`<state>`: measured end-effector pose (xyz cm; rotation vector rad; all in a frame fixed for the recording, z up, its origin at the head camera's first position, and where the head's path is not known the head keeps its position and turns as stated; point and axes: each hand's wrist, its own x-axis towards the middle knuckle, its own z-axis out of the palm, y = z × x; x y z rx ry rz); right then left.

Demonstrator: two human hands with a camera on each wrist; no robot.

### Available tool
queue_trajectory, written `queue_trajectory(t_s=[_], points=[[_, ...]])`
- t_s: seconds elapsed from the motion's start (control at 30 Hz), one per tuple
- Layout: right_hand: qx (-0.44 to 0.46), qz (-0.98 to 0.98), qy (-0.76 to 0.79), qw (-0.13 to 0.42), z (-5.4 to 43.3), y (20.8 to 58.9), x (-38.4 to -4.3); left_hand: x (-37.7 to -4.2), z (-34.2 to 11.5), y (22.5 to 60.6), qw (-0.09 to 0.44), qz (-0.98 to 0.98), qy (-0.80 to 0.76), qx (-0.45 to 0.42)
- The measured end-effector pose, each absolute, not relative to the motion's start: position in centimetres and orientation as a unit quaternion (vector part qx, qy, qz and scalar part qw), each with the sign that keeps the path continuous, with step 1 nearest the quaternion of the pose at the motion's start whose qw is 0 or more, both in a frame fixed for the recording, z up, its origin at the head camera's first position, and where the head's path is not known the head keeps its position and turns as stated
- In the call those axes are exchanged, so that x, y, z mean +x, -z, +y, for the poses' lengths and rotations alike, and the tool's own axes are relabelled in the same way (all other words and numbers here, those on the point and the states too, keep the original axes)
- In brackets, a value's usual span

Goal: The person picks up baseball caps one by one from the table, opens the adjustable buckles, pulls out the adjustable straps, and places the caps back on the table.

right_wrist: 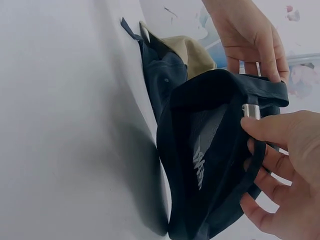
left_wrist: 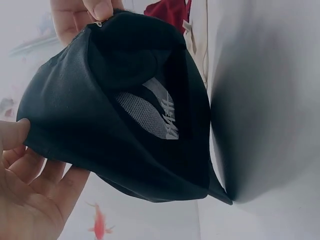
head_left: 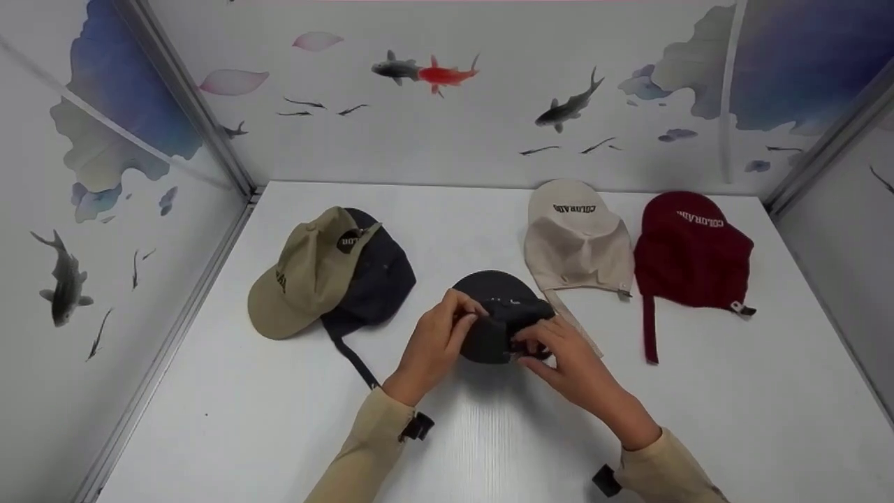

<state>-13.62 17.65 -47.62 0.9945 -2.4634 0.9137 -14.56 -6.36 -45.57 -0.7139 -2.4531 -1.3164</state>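
A black cap [head_left: 492, 285] is held above the middle of the table, its brim away from me and its inside opening showing in both wrist views. My left hand [head_left: 434, 339] grips one side of the cap, with the thumb and fingers on opposite faces of the cloth [left_wrist: 65, 90]. On the other side, my right hand [head_left: 573, 360] pinches the back strap [right_wrist: 258, 157] beside its metal buckle [right_wrist: 251, 111]; the thumb presses at the buckle. White lettering [right_wrist: 199, 162] shows on the lining. Part of the cap is hidden behind both hands in the head view.
At the left, a khaki cap [head_left: 314, 258] overlaps a navy cap [head_left: 384, 286], whose strap [head_left: 356, 362] trails toward my left wrist. To the right, a cream cap [head_left: 580, 244] and a dark red cap [head_left: 691, 258] lie side by side, straps hanging loose. White walls enclose the table.
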Motion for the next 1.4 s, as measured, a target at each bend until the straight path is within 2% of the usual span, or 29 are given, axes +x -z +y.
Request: queue_trajectory(t_s=[0.2, 0.4, 0.47, 0.6, 0.73, 1.03, 1.4], points=[[0.358, -0.843, -0.374, 0.148, 17.5, 47.8, -13.8, -14.5, -6.1, 45.9, 0.169, -0.852, 0.441, -0.225], [0.311, -0.832, -0.446, 0.105, 17.3, 47.8, -13.5, -13.5, -5.1, 45.5, 0.311, -0.877, 0.3, -0.211], [0.289, -0.827, -0.474, 0.091, 17.0, 47.7, -13.4, -12.3, -4.6, 45.3, 0.333, -0.88, 0.258, -0.221], [0.254, -0.813, -0.518, 0.083, 16.4, 47.5, -13.1, -10.1, -3.3, 45.6, 0.295, -0.895, 0.233, -0.239], [0.234, -0.791, -0.56, 0.076, 15.9, 47.2, -12.9, -9.5, -2.7, 46.2, 0.261, -0.911, 0.237, -0.214], [0.214, -0.75, -0.625, 0.042, 15.6, 47.2, -12.7, -10.1, -2.4, 47.0, 0.271, -0.916, 0.241, -0.17], [0.21, -0.743, -0.631, 0.068, 15.4, 48.1, -12.5, -10.3, -2.1, 47.3, 0.262, -0.908, 0.275, -0.176]])
